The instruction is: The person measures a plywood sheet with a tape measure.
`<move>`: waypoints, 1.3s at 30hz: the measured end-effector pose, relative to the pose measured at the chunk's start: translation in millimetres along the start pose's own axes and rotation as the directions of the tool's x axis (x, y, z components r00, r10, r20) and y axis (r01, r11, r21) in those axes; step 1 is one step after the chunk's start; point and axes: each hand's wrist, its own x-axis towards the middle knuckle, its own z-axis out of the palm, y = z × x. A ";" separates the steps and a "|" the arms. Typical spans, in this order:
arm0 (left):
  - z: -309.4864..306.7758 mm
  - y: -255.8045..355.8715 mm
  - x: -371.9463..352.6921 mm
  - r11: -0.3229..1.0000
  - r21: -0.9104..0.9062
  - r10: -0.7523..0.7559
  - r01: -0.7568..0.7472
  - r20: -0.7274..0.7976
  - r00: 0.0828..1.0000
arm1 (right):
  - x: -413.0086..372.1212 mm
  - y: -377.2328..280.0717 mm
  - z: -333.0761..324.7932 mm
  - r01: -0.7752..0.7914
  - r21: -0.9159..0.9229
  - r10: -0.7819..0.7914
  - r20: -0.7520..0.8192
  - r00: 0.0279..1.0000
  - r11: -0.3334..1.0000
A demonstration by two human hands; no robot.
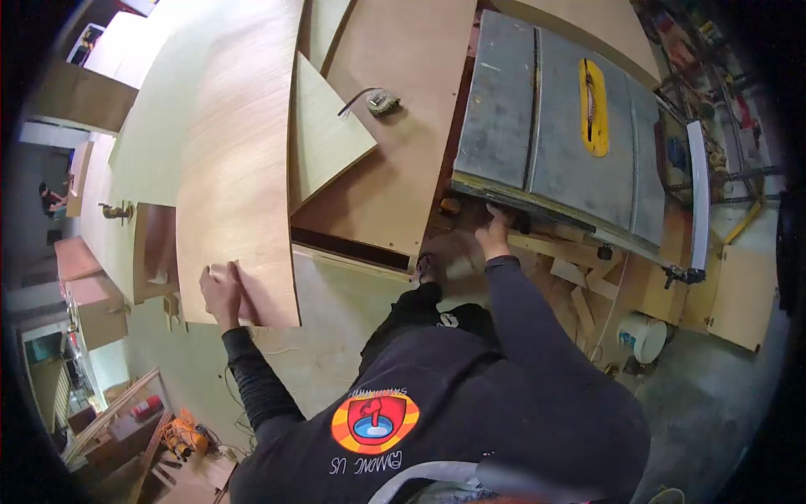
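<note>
A long, thin plywood sheet runs away from me on the left, its near end over the edge of the bench. My left hand rests on top of that near end, fingers bent and apart. My right hand reaches to the underside of the front edge of a table saw. Its fingertips are hidden in shadow there, and I cannot tell what they hold. The saw has a grey metal top and a yellow insert around the blade slot.
A tape measure lies on a brown board, close to an angled plywood offcut. Wood scraps lie under the saw. A white bucket stands at right. Orange power tools lie lower left. Another person is far left.
</note>
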 end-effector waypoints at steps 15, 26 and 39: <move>8.3 48.6 11.9 0.989 0.118 0.074 -0.092 0.145 0.987 | 53.6 126.8 85.2 -0.046 0.764 0.105 -0.029 0.994 0.644; -3.2 1.1 22.1 0.977 0.167 -0.147 0.133 0.076 0.986 | 28.8 59.1 50.5 -0.148 0.871 0.304 -0.001 0.953 0.468; 51.8 336.9 -8.8 0.239 -0.356 0.925 -0.904 -0.201 0.323 | -39.7 56.0 -27.5 -0.479 0.238 0.371 0.385 0.845 0.845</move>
